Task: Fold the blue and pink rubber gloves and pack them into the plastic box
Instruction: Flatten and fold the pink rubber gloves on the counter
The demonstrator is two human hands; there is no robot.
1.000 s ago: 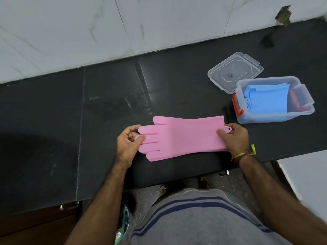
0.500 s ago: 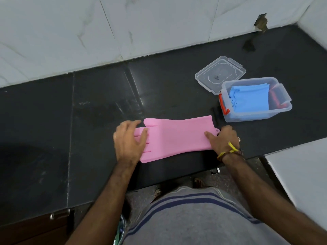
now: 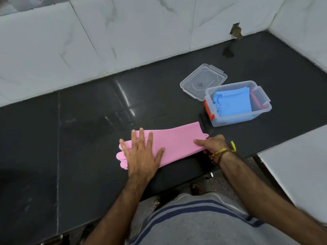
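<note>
**Getting the pink glove flat before I fold it**

The pink glove (image 3: 169, 142) lies stretched out on the black counter (image 3: 79, 138), in the middle of the frame. Its finger end points to the left and its cuff to the right. I think the job right now is to make it flat, so the fold comes out neat.

To do this well, I should press down on the finger end and pull the cuff gently, so no bumps are left. Then I can lift one end over the other and line up the edges. The folded glove must be small enough to fit in the box.

My left hand (image 3: 141, 154) is wide open, with fingers spread. It lies flat on top of the glove's finger end and grips nothing.

My right hand (image 3: 212, 144) is curled up at the cuff end. The thumb rests on top of the glove, and it looks like I am pinching the edge.

The plastic box (image 3: 237, 119) sits to the right, near the cuff but not touching it. The blue glove (image 3: 231, 103) is folded inside already. The lid (image 3: 201, 82) lies just behind the box.
</note>
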